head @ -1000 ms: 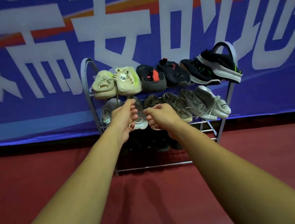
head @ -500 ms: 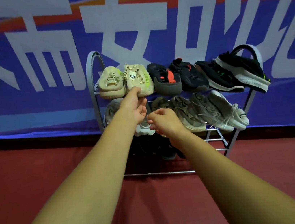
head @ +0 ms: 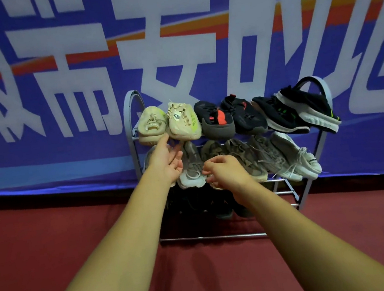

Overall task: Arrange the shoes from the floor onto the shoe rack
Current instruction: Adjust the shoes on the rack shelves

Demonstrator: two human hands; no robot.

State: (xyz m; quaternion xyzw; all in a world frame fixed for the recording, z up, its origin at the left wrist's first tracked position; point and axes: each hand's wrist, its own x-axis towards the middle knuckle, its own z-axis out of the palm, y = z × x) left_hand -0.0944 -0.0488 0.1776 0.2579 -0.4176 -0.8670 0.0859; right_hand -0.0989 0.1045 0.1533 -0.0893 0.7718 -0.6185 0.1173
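A grey metal shoe rack [head: 129, 109] stands against the banner. Its top shelf holds a cream pair [head: 183, 120], a black-and-red pair [head: 217, 122] and a black pair with white soles [head: 304, 107]. The middle shelf carries grey and beige sneakers [head: 269, 156]. Dark shoes [head: 199, 203] sit in shadow on the lower shelf. My left hand [head: 166, 162] reaches up with relaxed fingers, its fingertip touching the underside of the cream pair. My right hand [head: 227, 172] hovers with curled fingers at the toe of a middle-shelf grey sneaker [head: 190, 170]; I cannot tell whether it holds it.
A blue banner [head: 55, 90] with large white characters covers the wall behind the rack. Red carpet floor [head: 51, 239] stretches in front and to both sides. The rack's bottom front bar [head: 213, 237] lies close to the floor.
My left hand rose from the middle-shelf sneaker's laces to the cream pair on the top shelf. My right hand stayed at the middle shelf. The camera came closer.
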